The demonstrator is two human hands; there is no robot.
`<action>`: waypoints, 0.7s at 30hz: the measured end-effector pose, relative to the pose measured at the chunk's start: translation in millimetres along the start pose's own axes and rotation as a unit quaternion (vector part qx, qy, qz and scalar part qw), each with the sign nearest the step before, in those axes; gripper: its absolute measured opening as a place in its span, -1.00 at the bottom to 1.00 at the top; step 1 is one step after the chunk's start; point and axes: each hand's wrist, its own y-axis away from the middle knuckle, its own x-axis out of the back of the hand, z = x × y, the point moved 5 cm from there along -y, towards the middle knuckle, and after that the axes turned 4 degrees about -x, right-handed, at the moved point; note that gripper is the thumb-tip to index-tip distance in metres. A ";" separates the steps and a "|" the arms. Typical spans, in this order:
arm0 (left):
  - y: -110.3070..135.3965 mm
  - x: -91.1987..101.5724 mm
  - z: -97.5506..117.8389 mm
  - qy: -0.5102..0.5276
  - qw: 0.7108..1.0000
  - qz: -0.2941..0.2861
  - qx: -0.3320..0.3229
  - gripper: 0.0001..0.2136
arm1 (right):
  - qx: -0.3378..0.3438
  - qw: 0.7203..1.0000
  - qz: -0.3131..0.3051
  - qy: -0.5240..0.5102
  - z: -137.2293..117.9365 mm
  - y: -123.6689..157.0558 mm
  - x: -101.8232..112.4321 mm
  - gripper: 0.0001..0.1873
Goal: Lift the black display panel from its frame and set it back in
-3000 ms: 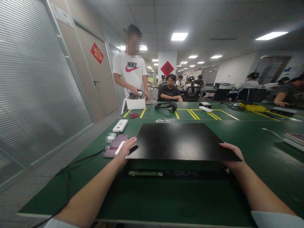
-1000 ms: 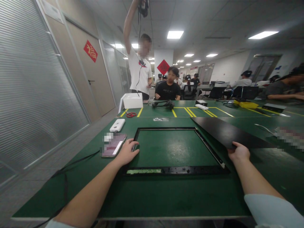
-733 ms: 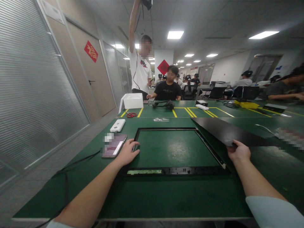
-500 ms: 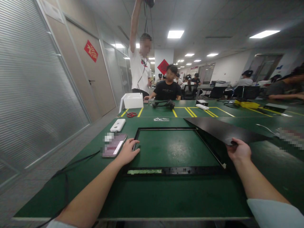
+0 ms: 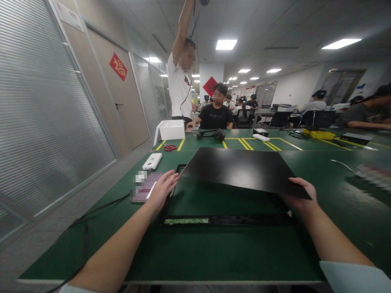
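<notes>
A flat black panel [image 5: 241, 169] hovers above a black rectangular frame [image 5: 226, 220] that lies on the green table. My right hand [image 5: 301, 195] grips the panel's near right corner, thumb on top. My left hand [image 5: 163, 189] rests with fingers stretched out on the frame's left edge, near the panel's left corner. Most of the frame is hidden under the panel; only its near bar and far left corner show.
A phone [image 5: 146, 188] and a white power bank [image 5: 152, 161] lie left of the frame. A black cable [image 5: 91, 213] runs off the table's left edge. Red scissors [image 5: 169, 147], a white box [image 5: 171, 130] and a headset lie further back. One person stands with an arm raised; others sit.
Three seconds ago both hands held the panel over the frame. It was then swung off to the right by my right hand, and now it has come back over the frame.
</notes>
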 end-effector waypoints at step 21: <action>5.4 -3.3 0.7 0.104 0.984 0.021 0.143 -0.70 | -0.125 0.970 -0.142 0.152 32.0 1.8 -21.7 -0.40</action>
